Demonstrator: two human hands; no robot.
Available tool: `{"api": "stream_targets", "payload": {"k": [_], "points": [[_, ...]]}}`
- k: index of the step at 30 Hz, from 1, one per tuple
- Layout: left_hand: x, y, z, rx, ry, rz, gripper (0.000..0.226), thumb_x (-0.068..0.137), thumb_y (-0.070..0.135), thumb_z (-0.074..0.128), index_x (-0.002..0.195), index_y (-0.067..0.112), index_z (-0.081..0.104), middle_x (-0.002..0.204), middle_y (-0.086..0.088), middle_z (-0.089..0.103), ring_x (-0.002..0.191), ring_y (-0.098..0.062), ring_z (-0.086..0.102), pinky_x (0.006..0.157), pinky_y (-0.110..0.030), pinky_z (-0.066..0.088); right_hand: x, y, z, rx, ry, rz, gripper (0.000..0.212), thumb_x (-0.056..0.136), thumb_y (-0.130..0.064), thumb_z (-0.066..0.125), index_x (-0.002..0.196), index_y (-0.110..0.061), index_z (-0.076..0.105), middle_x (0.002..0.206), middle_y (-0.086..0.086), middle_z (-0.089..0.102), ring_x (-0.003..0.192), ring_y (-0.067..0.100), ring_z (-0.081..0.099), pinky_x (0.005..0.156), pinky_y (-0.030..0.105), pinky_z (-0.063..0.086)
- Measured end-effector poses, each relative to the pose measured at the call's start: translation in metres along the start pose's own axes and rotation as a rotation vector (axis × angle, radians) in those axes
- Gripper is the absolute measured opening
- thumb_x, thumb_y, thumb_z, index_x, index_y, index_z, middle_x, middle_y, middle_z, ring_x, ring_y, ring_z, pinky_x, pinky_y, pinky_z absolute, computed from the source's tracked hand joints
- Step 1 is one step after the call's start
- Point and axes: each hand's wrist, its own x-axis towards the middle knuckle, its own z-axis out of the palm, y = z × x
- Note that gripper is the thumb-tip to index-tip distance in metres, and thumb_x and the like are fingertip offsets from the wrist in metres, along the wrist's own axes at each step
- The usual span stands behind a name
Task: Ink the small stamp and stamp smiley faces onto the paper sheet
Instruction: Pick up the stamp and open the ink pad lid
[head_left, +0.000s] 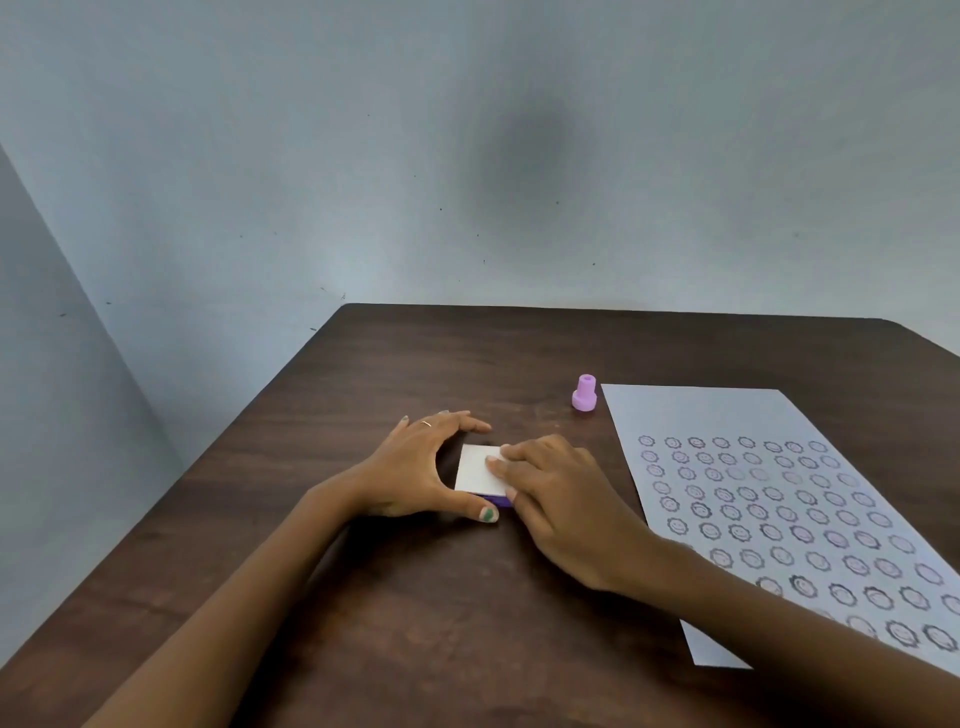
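Note:
A small ink pad (475, 470) with a white lid and a purple base lies on the dark wooden table (415, 597). My left hand (415, 470) cups its left side, thumb against the front corner. My right hand (556, 499) rests its fingertips flat on the lid's right part. The small purple stamp (584, 394) stands upright alone, beyond my hands, just left of the paper sheet (691, 410). The sheet lies on the right and carries several rows of stamped smiley faces; my right forearm covers its near left corner.
The table's left edge runs diagonally beside a pale wall corner, and its far edge meets the back wall. The sheet runs out of view at the right.

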Motion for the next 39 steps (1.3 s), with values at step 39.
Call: {"api": "stream_targets", "payload": {"k": [39], "points": [[0.008, 0.009, -0.002, 0.000, 0.021, 0.012, 0.068, 0.060, 0.071, 0.061, 0.118, 0.040, 0.045, 0.149, 0.011, 0.033, 0.138, -0.010, 0.025, 0.116, -0.043, 0.007, -0.003, 0.057, -0.035, 0.156, 0.246, 0.235, 0.022, 0.079, -0.014, 0.069, 0.100, -0.009, 0.070, 0.091, 0.010, 0.072, 0.078, 0.013, 0.058, 0.074, 0.022, 0.043]]}}
